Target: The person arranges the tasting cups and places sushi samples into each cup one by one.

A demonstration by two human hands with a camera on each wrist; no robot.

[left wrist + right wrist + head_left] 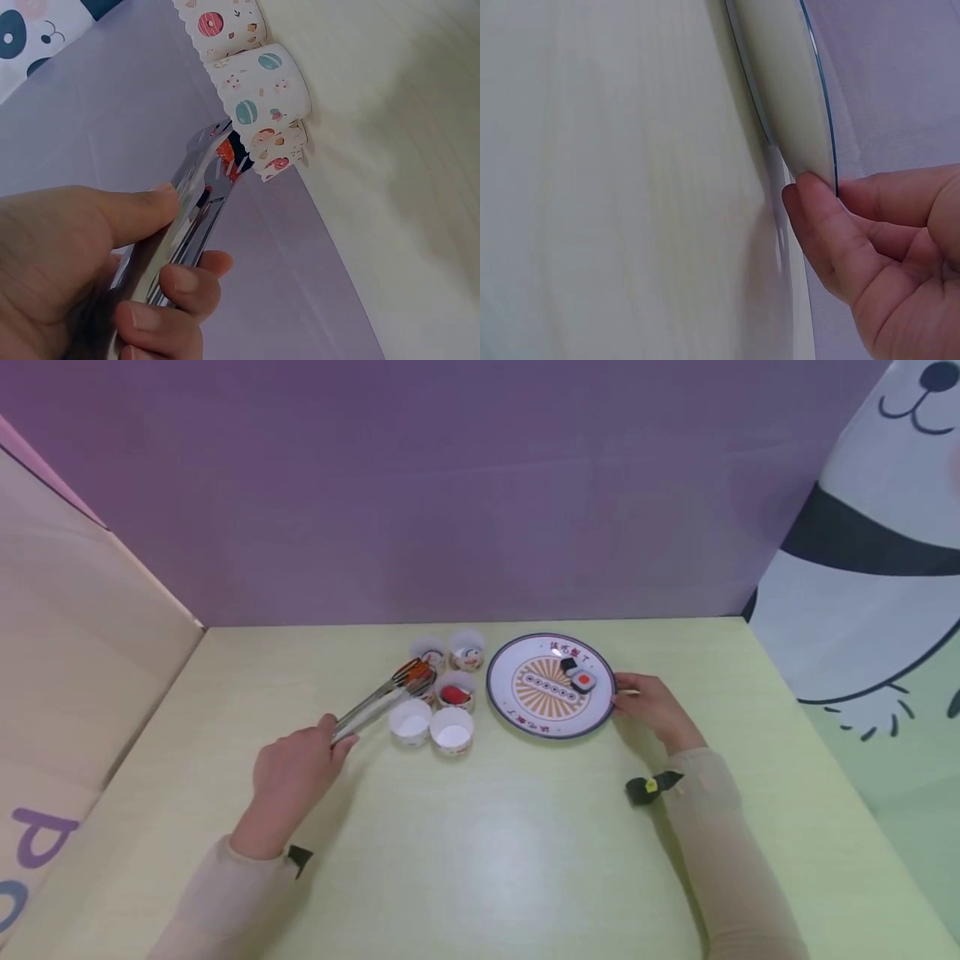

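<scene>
My left hand [296, 768] grips metal tongs [199, 206], fingers curled round the handles. Between the tong tips is an orange-red and dark piece [417, 673], at the patterned paper cups [274, 82]; whether it touches a cup I cannot tell. With fingers and thumb, my right hand [651, 706] pinches the right rim of a round white plate [502, 681] that has a blue edge. On the plate's right side lie a sushi roll piece [583, 681] with an orange centre and a small dark piece [568, 665]. In the right wrist view the plate's underside [787, 82] shows.
Several small cups stand close together left of the plate. One holds a red piece [453, 695]; the two front cups [452, 731] show white insides. The pale table [480, 843] ends at a purple backdrop [480, 527].
</scene>
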